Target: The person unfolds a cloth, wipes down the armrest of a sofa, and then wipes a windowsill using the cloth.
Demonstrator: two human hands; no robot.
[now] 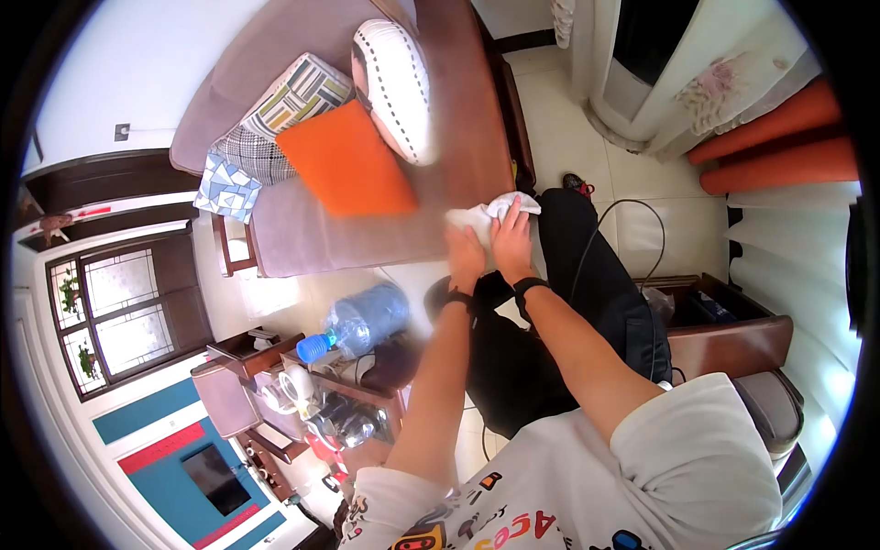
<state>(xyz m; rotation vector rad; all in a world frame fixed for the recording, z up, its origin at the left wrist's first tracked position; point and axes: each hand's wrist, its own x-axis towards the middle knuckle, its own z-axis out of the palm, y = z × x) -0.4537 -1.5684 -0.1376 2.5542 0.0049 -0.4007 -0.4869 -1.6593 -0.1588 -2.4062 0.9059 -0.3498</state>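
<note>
A crumpled white cloth (474, 220) is between my two hands, just past the front edge of the sofa seat. My left hand (466, 252) grips its near left part, with the fingers slightly blurred. Around the right part of the cloth, my right hand (511, 240) has its fingers bent over the fabric. What kind of cloth piece it is, I cannot make out. Dark bands circle both wrists. Below the hands are my legs in black trousers (596, 266).
The sofa (321, 243) carries an orange cushion (348, 160), a white cushion (396, 87) and several patterned ones. A large blue water bottle (367, 318) lies left of my legs, by a cluttered table (380, 403). A black cable (662, 240) loops at right near an open drawer (701, 302).
</note>
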